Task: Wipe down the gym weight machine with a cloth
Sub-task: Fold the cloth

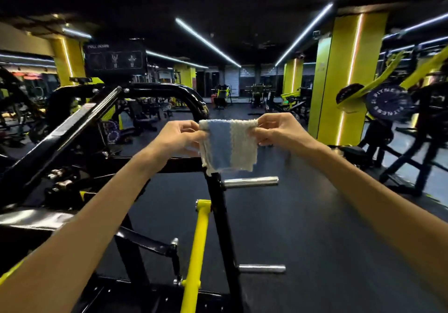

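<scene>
Two bare forearms reached forward from the bottom corners. Below and between them stood the black frame of the weight machine (219, 215), with a yellow lever arm (197, 247) and two chrome pegs (251, 181) jutting to the right. Further out, the left hand (178, 134) and right hand (276, 129) were apart, each pinching an upper corner of a small blue and white cloth (229, 146). It hung stretched between them in the air, above the frame's top bar and not touching it. Wiping did not appear to have begun; the whole machine seemingly remained to be cleaned. Beyond lay a dim gym floor, yellow pillars (346, 75) and ceiling strip lights (206, 41).
</scene>
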The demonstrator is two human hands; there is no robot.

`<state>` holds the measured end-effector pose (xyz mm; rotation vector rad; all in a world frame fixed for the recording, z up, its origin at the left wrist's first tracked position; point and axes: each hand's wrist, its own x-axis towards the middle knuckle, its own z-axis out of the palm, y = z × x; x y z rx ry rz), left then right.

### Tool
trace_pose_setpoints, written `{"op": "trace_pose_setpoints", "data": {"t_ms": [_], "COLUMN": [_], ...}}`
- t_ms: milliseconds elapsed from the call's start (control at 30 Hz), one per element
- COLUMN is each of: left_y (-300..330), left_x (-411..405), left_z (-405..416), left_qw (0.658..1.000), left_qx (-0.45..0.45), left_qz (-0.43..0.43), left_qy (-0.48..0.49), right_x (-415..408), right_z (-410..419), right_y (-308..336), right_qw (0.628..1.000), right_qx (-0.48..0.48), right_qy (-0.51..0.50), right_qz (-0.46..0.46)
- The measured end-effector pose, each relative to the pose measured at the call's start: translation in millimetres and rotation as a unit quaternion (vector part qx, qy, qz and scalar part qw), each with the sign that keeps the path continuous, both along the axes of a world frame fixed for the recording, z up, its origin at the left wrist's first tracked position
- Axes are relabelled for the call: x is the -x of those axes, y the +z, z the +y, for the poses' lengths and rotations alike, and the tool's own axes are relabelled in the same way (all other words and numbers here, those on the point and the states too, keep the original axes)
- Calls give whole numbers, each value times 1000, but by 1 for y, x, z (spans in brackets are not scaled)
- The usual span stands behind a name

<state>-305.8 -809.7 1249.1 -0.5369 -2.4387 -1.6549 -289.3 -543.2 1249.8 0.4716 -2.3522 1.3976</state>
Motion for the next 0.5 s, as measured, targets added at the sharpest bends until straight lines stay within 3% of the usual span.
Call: {"op": "trace_pose_setpoints", "data": {"t_ms": [500], "left_y": [-98], "left_x": [-34], "left_z": [271], "left_qw": [979], "left_qx": [54], "left_qz": [-25], "left_qy": [-195], "right_x": [-143], "right_z": [241], "right_y": [-106], "right_qw": [974], "right_qx": [-5], "right_qy": [-218], "right_qz": [-55]}}
